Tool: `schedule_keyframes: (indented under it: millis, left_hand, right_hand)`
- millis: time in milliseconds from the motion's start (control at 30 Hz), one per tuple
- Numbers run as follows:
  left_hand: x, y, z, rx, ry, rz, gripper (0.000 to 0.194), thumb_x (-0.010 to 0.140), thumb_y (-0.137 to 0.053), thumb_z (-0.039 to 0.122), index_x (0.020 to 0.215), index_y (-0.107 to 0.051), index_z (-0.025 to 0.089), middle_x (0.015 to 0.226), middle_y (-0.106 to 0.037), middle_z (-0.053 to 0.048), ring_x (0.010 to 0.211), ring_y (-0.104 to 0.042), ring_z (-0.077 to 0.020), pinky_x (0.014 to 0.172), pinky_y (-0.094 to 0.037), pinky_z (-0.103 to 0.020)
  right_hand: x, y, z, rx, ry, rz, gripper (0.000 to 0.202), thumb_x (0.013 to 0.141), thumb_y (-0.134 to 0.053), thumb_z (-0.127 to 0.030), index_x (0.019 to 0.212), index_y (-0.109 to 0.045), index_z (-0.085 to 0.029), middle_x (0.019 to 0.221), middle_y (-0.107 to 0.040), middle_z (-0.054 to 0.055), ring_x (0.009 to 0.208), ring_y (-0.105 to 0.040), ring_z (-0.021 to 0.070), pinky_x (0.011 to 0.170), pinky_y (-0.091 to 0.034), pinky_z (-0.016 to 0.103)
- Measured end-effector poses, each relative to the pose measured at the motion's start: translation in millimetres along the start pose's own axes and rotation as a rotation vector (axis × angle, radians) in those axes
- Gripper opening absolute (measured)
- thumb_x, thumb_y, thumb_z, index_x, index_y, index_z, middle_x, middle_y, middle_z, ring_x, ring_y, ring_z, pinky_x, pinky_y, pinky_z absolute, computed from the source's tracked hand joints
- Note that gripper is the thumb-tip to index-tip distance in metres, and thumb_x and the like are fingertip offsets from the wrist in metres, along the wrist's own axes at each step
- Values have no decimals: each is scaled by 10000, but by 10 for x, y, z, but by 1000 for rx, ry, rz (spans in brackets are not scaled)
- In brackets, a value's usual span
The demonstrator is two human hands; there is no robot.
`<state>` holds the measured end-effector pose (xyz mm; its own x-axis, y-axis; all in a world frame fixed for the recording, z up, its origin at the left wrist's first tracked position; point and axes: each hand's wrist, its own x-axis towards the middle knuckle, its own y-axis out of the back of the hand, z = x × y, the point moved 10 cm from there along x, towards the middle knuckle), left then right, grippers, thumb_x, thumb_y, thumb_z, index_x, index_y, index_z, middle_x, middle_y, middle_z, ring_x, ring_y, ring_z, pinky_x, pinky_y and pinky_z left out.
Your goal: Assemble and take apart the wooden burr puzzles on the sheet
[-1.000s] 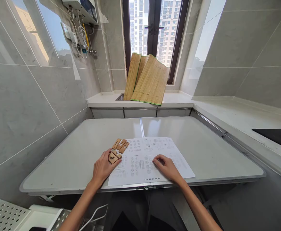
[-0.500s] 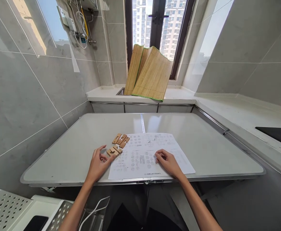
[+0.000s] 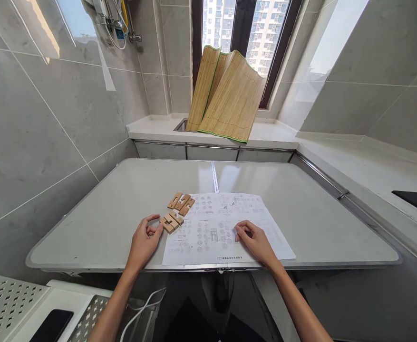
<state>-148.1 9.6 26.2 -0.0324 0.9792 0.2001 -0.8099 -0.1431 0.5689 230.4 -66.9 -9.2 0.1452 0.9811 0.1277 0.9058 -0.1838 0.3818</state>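
Several small notched wooden pieces lie in two groups at the left edge of a large printed sheet (image 3: 208,251). The nearer group (image 3: 170,222) is beside the fingertips of my left hand (image 3: 145,243). That hand rests on the table with its fingers curved and apart, holding nothing. A little farther back is the other group of wooden pieces (image 3: 181,203). My right hand (image 3: 255,241) lies on the right part of the sheet, with thumb and fingers drawn together; whatever they might hold is too small to make out.
The white folding table (image 3: 97,228) has a seam down its middle. A bamboo mat (image 3: 229,99) leans at the window. At lower left, a black phone (image 3: 52,325) lies by a perforated white basket (image 3: 8,304). White counter (image 3: 365,166) runs along the right.
The view has shifted slightly. My left hand has drawn back a little to the left from the nearer wooden pieces. My right hand stays in about the same place on the sheet.
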Motion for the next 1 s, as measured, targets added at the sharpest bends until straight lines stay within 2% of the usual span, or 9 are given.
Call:
schedule_keyframes:
  millis: [200, 367, 500, 667, 867, 1000]
  left_hand:
    - [-2, -17, 22, 80, 4, -23, 535, 899, -564, 519, 1321, -627, 196, 653, -626, 26, 668, -634, -216, 667, -494, -322]
    - [3, -84, 26, 110, 16, -96, 493, 899, -548, 456, 1325, -621, 218, 675, -626, 25, 641, -616, -210, 641, -502, -325]
    - [28, -119, 14, 130, 14, -122, 470, 894, -548, 446, 1301, -633, 228, 699, -636, 17, 648, -609, -211, 628, -502, -325]
    - [57, -156, 14, 168, 3, -133, 479, 879, -555, 437, 1306, -625, 232, 717, -642, 13, 634, -569, -204, 653, -499, -335]
    - [79, -118, 58, 185, -6, -87, 486, 834, -557, 372, 1294, -610, 226, 718, -654, 13, 626, -570, -203, 695, -509, -341]
    - [108, -42, 39, 165, 26, 0, 472, 810, -565, 364, 1254, -599, 204, 932, -738, -39, 620, -590, -173, 656, -504, -318]
  right_hand:
    - [12, -6, 84, -12, -54, 11, 413, 987, -554, -616, 937, -669, -222, 710, -714, 34, 764, -626, 227, 824, -473, 343]
    - [14, 19, 100, -16, -107, 48, 425, 988, -553, -635, 916, -662, -231, 721, -704, 30, 771, -623, 222, 822, -476, 334]
    - [20, 28, 101, -36, -132, 67, 453, 981, -544, -660, 897, -663, -232, 707, -698, 37, 756, -619, 229, 784, -484, 336]
    - [22, 52, 111, -7, -151, 72, 406, 995, -553, -614, 901, -668, -237, 716, -706, 37, 772, -631, 230, 783, -491, 339]
    - [32, 61, 95, 10, -143, 66, 415, 992, -542, -624, 917, -666, -236, 714, -724, 44, 764, -651, 239, 737, -488, 334]
    - [47, 18, 75, 25, -123, 4, 399, 992, -546, -612, 927, -669, -237, 691, -730, 37, 711, -637, 234, 702, -468, 334]
